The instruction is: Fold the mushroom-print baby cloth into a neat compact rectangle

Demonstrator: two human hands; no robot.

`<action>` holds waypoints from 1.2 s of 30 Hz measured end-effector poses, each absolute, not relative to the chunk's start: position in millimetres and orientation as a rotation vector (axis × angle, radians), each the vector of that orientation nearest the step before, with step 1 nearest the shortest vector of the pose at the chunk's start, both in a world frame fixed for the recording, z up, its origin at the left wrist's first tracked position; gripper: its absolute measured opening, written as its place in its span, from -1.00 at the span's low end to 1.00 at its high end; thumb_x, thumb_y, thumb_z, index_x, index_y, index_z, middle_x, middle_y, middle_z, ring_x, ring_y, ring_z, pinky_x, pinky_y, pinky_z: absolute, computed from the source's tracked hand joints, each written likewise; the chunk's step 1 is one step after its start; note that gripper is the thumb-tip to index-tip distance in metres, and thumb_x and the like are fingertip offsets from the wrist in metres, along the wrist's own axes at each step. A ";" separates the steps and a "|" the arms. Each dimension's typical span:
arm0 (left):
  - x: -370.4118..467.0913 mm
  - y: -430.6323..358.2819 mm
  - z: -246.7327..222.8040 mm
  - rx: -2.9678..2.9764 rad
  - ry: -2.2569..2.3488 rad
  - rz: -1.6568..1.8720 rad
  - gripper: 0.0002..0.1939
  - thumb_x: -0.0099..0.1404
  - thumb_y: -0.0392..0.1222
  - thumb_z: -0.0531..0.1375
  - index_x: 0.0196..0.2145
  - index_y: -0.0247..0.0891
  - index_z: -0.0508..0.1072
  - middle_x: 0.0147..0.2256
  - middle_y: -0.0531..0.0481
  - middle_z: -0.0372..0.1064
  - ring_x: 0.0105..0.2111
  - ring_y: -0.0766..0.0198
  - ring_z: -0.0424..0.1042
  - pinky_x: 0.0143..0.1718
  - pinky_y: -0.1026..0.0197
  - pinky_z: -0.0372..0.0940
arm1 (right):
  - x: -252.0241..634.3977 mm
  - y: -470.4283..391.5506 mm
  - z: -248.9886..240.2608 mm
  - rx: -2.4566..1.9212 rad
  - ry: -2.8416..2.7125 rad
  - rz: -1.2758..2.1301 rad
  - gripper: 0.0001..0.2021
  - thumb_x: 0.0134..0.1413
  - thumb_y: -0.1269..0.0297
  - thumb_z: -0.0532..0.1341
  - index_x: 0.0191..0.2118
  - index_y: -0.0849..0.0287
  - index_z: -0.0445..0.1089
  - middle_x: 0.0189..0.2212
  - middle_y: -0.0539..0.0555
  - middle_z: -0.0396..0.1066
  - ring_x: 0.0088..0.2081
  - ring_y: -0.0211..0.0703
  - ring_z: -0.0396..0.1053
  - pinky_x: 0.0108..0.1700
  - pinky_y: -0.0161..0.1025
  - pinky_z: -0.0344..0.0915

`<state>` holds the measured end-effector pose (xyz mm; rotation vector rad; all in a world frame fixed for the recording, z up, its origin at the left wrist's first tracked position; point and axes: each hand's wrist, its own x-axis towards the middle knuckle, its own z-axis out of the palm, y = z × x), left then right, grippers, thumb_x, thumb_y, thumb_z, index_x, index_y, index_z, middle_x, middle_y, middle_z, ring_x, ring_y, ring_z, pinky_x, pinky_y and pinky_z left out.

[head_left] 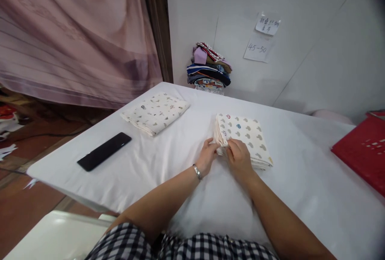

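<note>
In front of me lies a folded cream cloth with rows of grey mushroom shapes and a few coloured ones. My left hand pinches its near left corner, where several layers show at the edge. Close beside it, my right hand has thumb and fingers closed on the same corner, slightly lifting the fabric there. Further left rests another folded cream cloth with small scattered prints, touched by neither hand.
A black phone-like slab lies on the white-covered table at left. Behind the far edge rises a stack of folded clothes. A red bag-like item is at the right edge; a pink curtain hangs left.
</note>
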<state>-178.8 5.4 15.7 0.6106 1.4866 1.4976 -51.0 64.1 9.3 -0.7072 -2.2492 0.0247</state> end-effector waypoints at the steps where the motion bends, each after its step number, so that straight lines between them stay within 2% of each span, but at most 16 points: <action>1: -177.4 4.1 15.6 0.581 1.416 1.507 -0.50 0.18 -0.10 0.19 0.05 -0.24 0.19 -0.24 -0.08 0.38 -0.27 0.30 0.42 -0.26 0.27 0.29 | -51.7 63.4 9.7 -0.706 -2.266 0.031 -0.75 0.22 0.32 -0.03 -0.11 0.19 0.33 -0.20 0.19 0.38 -0.15 -0.03 0.27 -0.12 -0.08 0.23; 6: -173.0 2.2 9.7 0.492 1.291 1.537 -0.33 0.09 -0.09 0.28 0.09 -0.25 0.10 -0.08 -0.17 0.31 -0.20 0.26 0.40 -0.21 0.25 0.29 | -57.6 59.5 9.3 -0.681 -2.334 0.130 -0.77 0.21 0.30 -0.01 -0.18 0.18 0.36 -0.22 0.18 0.38 -0.19 -0.04 0.29 -0.15 -0.09 0.24; 10: -173.2 5.6 3.1 0.439 1.278 1.552 -0.40 0.11 -0.11 0.26 0.05 -0.26 0.13 -0.11 -0.16 0.33 -0.23 0.27 0.42 -0.21 0.23 0.30 | -56.2 58.8 12.6 -0.672 -2.376 0.355 -0.80 0.14 0.29 0.07 -0.16 0.15 0.38 -0.17 0.17 0.37 -0.13 -0.03 0.30 -0.10 -0.06 0.27; 13: -174.7 7.0 0.8 0.430 1.302 1.540 -0.46 0.11 -0.19 0.23 0.02 -0.25 0.16 -0.13 -0.13 0.35 -0.26 0.26 0.42 -0.21 0.20 0.31 | -49.0 67.0 21.4 -0.689 -2.397 0.685 -0.75 0.10 0.25 0.13 -0.10 0.09 0.39 -0.10 0.12 0.36 -0.10 -0.07 0.33 -0.09 -0.10 0.32; 16: -175.6 7.0 1.2 0.416 1.326 1.517 -0.51 0.10 -0.30 0.17 0.00 -0.25 0.17 -0.12 -0.12 0.36 -0.25 0.25 0.42 -0.22 0.21 0.31 | -43.1 89.2 32.4 -0.736 -2.380 0.904 -0.77 0.09 0.23 0.11 -0.15 0.06 0.44 -0.11 0.07 0.39 -0.13 -0.12 0.37 -0.12 -0.14 0.35; 18: -175.2 6.7 1.7 0.424 1.336 1.512 -0.53 0.09 -0.32 0.15 -0.01 -0.24 0.19 -0.11 -0.11 0.36 -0.24 0.25 0.42 -0.21 0.21 0.31 | -44.4 112.3 37.2 -0.812 -2.350 0.858 -0.76 0.11 0.22 0.08 -0.18 0.07 0.46 -0.11 0.08 0.40 -0.11 -0.11 0.37 -0.11 -0.13 0.34; 20: -174.5 6.5 1.4 0.451 1.344 1.514 -0.54 0.09 -0.32 0.15 -0.02 -0.23 0.21 -0.12 -0.10 0.38 -0.24 0.25 0.42 -0.18 0.19 0.30 | -51.4 140.5 37.9 -0.872 -2.362 0.710 -0.71 0.13 0.20 0.04 -0.13 0.07 0.44 -0.04 0.10 0.37 -0.04 -0.07 0.33 -0.05 -0.08 0.31; 24: -175.3 7.5 -1.3 0.487 1.364 1.522 -0.50 0.08 -0.31 0.16 0.01 -0.21 0.22 -0.16 -0.07 0.39 -0.26 0.27 0.42 -0.19 0.19 0.30 | -74.5 199.3 27.1 -0.870 -2.613 0.410 -0.59 0.18 0.11 -0.01 0.09 0.08 0.29 0.19 0.11 0.13 0.22 0.01 0.02 0.18 0.04 0.04; 27: -179.5 10.3 -2.4 0.506 1.428 1.489 -0.43 0.08 -0.33 0.15 0.07 -0.16 0.19 -0.22 -0.02 0.39 -0.31 0.30 0.40 -0.23 0.22 0.30 | -86.8 233.4 11.4 -1.093 -2.748 0.250 -0.50 0.20 -0.02 -0.06 0.20 0.03 0.15 0.26 0.09 -0.02 0.28 0.11 -0.16 0.21 0.20 -0.17; 31: -185.4 13.9 -3.1 0.516 1.433 1.453 -0.37 0.09 -0.38 0.10 0.13 -0.12 0.14 -0.27 0.02 0.38 -0.39 0.35 0.37 -0.30 0.27 0.30 | -90.2 254.8 -7.1 -1.240 -2.769 0.196 -0.43 0.21 -0.09 -0.16 0.26 -0.01 0.00 0.29 0.09 -0.10 0.29 0.14 -0.19 0.20 0.24 -0.24; 36: -184.6 10.8 -3.1 0.597 1.472 1.456 -0.38 0.12 -0.37 0.09 0.15 -0.12 0.15 -0.24 0.01 0.38 -0.32 0.32 0.38 -0.22 0.24 0.28 | -89.6 252.1 -3.8 -1.244 -2.783 0.208 -0.44 0.21 -0.08 -0.17 0.26 -0.01 0.01 0.29 0.09 -0.10 0.29 0.14 -0.20 0.21 0.24 -0.24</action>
